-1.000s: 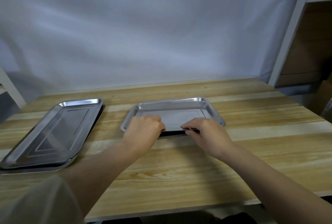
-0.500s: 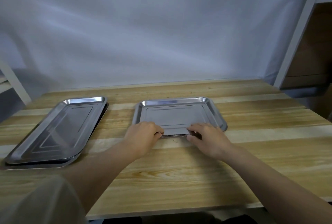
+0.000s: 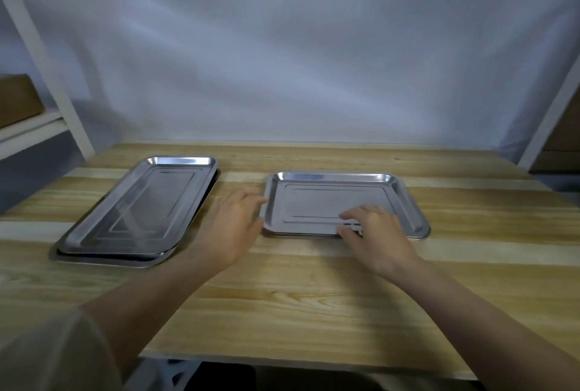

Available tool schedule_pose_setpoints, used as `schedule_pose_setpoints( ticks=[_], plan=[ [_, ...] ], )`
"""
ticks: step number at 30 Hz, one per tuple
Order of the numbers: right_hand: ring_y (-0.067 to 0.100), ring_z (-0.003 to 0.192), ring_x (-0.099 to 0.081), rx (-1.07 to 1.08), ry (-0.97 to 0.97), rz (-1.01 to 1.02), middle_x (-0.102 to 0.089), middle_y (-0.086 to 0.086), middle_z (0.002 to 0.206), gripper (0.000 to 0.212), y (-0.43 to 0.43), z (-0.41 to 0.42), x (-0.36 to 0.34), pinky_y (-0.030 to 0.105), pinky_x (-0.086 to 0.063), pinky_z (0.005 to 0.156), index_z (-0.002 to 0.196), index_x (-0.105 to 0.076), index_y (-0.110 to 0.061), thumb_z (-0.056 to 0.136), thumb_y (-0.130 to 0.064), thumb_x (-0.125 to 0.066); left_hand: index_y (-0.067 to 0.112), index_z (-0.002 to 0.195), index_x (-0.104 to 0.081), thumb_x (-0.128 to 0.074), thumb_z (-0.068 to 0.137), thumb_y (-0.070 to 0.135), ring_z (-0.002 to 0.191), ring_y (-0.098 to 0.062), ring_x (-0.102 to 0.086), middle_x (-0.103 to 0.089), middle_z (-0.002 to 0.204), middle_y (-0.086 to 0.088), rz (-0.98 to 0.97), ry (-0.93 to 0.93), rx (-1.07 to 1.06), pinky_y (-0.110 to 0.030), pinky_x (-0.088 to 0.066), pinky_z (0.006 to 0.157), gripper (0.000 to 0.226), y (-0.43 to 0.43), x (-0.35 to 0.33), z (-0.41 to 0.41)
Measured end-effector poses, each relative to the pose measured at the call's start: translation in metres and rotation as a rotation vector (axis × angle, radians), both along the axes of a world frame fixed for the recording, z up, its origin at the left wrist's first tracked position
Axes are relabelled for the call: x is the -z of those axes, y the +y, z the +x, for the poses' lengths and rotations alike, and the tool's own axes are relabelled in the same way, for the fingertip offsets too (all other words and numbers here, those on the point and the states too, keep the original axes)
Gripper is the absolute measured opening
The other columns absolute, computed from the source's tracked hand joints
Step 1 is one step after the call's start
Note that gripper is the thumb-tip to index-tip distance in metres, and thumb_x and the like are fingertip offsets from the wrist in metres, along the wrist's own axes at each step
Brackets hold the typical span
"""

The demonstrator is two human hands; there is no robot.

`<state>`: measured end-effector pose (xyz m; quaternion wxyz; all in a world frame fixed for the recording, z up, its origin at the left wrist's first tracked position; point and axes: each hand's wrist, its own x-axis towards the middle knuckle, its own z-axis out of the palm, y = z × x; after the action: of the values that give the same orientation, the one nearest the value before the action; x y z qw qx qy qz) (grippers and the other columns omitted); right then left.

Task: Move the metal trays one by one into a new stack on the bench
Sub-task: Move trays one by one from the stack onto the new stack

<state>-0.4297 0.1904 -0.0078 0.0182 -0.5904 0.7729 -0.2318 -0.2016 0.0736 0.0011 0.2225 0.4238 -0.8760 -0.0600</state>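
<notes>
Two stacks of shiny metal trays lie on the wooden bench [image 3: 282, 296]. The left stack [image 3: 138, 211] sits at an angle, with two trays showing at its edges. The right stack [image 3: 342, 202] lies flat and square to me. My left hand [image 3: 232, 227] is open beside the right stack's left rim, fingertips at its edge. My right hand [image 3: 373, 233] rests over the right stack's near rim with fingers spread on the top tray, gripping nothing.
A white sheet [image 3: 298, 61] hangs behind the bench. White shelf uprights stand at the far left [image 3: 47, 61] and far right [image 3: 549, 117], with brown boxes [image 3: 18, 98] on the shelves. Bare wood lies between me and the trays.
The top tray has been lowered flat onto the right stack. My left hand has let go and slid off to the stack's left side. My right hand's fingers have loosened on the near rim.
</notes>
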Motion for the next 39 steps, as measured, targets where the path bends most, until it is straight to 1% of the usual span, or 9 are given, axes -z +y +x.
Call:
schedule_pose_setpoints(
  ticks=[7,13,18,23,28,31,33,36,39],
  plan=[
    [0.020,0.118,-0.049,-0.176,-0.045,-0.133,-0.063,0.002,0.121,0.028,-0.029,0.058,-0.017,0.037,-0.039,0.101,0.117,-0.068,-0.016,0.094,-0.028,-0.056,0.021,0.128,-0.060,-0.059,0.091,0.032,0.128,-0.023,-0.044,-0.056,0.134,-0.002,-0.038,0.088,-0.310,-0.040,-0.032,0.106,0.038,-0.023,-0.003,0.076],
    [0.020,0.112,-0.053,-0.329,-0.135,-0.056,-0.065,0.004,0.114,0.027,-0.061,0.122,-0.012,0.031,-0.042,0.093,0.114,-0.070,-0.016,0.093,-0.027,-0.057,0.017,0.126,-0.061,-0.063,0.088,0.027,0.125,-0.027,-0.046,-0.059,0.131,-0.008,0.011,0.089,-0.443,-0.042,-0.033,0.106,0.039,-0.028,0.008,0.133],
    [0.017,0.111,-0.058,-0.362,-0.282,0.055,-0.065,0.003,0.121,0.029,-0.078,0.168,-0.009,0.031,-0.047,0.092,0.116,-0.069,-0.015,0.093,-0.028,-0.058,0.019,0.128,-0.059,-0.061,0.089,0.027,0.131,-0.031,-0.042,-0.055,0.138,-0.007,0.077,0.122,-0.540,-0.047,-0.031,0.110,0.040,-0.031,0.018,0.170],
    [0.017,0.098,-0.062,-0.308,-0.453,0.116,-0.069,0.005,0.112,0.029,-0.094,0.201,-0.006,0.028,-0.049,0.083,0.116,-0.069,-0.008,0.092,-0.023,-0.059,0.017,0.141,-0.045,-0.056,0.091,0.038,0.141,-0.037,-0.026,-0.039,0.150,-0.016,0.197,0.071,-0.625,-0.050,-0.021,0.116,0.055,-0.040,0.027,0.195],
    [0.025,0.089,-0.067,-0.207,-0.560,0.152,-0.073,0.009,0.091,0.018,-0.111,0.224,0.004,0.038,-0.054,0.083,0.089,-0.073,-0.005,0.089,-0.021,-0.064,0.017,0.146,-0.037,-0.046,0.094,0.046,0.145,-0.042,-0.015,-0.021,0.156,-0.026,0.315,0.063,-0.673,-0.053,-0.013,0.118,0.060,-0.045,0.035,0.200],
    [0.024,0.067,-0.061,-0.142,-0.534,0.139,-0.061,0.002,0.065,0.028,-0.122,0.232,0.011,0.035,-0.050,0.067,0.072,-0.068,-0.004,0.087,-0.027,-0.064,0.017,0.137,-0.048,-0.046,0.094,0.048,0.147,-0.040,-0.011,-0.019,0.157,-0.027,0.323,0.056,-0.653,-0.051,-0.012,0.119,0.053,-0.048,0.037,0.200],
    [0.020,0.060,-0.055,-0.097,-0.531,0.138,-0.055,-0.002,0.057,0.032,-0.127,0.235,0.012,0.033,-0.045,0.061,0.062,-0.061,-0.009,0.085,-0.032,-0.066,0.018,0.129,-0.054,-0.047,0.093,0.051,0.146,-0.039,-0.015,-0.024,0.154,-0.027,0.323,0.051,-0.637,-0.051,-0.015,0.119,0.050,-0.051,0.038,0.202],
    [0.021,0.076,-0.066,-0.086,-0.508,0.143,-0.070,-0.003,0.077,0.032,-0.131,0.240,0.015,0.040,-0.055,0.075,0.080,-0.069,-0.017,0.077,-0.048,-0.065,0.020,0.125,-0.057,-0.047,0.092,0.053,0.144,-0.039,-0.019,-0.029,0.151,-0.026,0.312,0.051,-0.630,-0.051,-0.017,0.118,0.048,-0.052,0.039,0.203],
    [0.024,0.084,-0.066,-0.063,-0.419,0.156,-0.071,-0.004,0.089,0.050,-0.134,0.245,0.017,0.043,-0.056,0.078,0.097,-0.066,-0.021,0.066,-0.060,-0.059,0.020,0.127,-0.056,-0.045,0.093,0.052,0.146,-0.038,-0.015,-0.025,0.154,-0.026,0.300,0.046,-0.625,-0.050,-0.014,0.119,0.048,-0.051,0.038,0.202]
  ],
)
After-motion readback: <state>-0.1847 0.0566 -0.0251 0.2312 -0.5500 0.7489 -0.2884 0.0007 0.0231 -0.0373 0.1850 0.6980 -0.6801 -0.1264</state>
